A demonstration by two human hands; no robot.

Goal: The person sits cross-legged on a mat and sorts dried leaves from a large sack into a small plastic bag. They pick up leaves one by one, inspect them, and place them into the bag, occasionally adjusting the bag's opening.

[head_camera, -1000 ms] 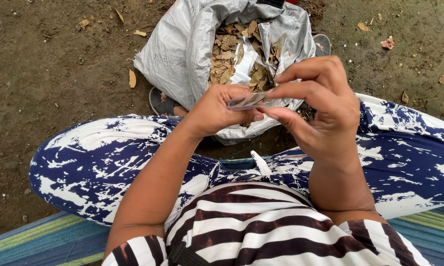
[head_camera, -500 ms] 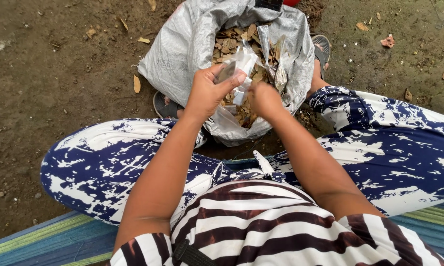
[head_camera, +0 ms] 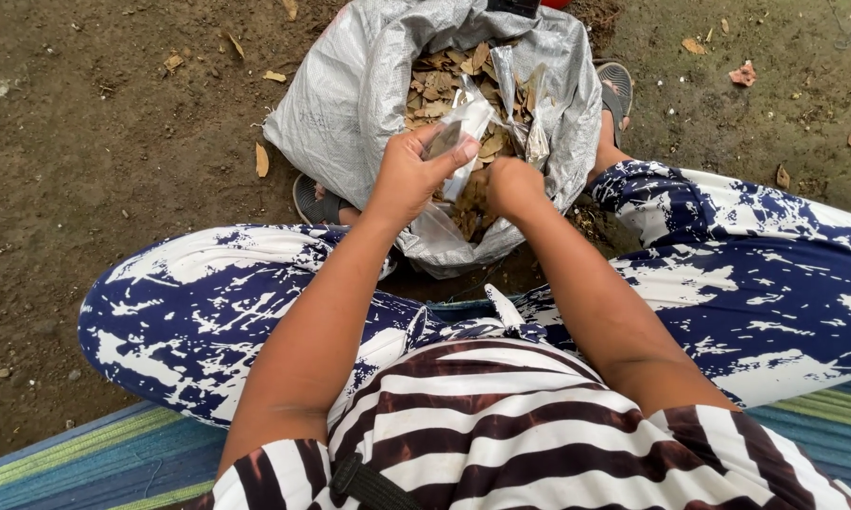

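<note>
A grey woven sack stands open on the dirt between my knees, full of dry brown leaves. My left hand grips a small clear plastic bag over the sack's mouth. Beside it, my right hand is closed in a fist on a clump of dry leaves at the sack's near edge. Other clear plastic bags lie on top of the leaves inside the sack.
My legs in blue-and-white patterned trousers spread to both sides of the sack. Sandalled feet rest against it. Bare dirt with scattered dead leaves lies around. A striped blue-green mat is under me.
Both hands have moved from my lap out to the sack's mouth. The left hand carried the clear bag there; the right hand let go of it and closed on leaves.
</note>
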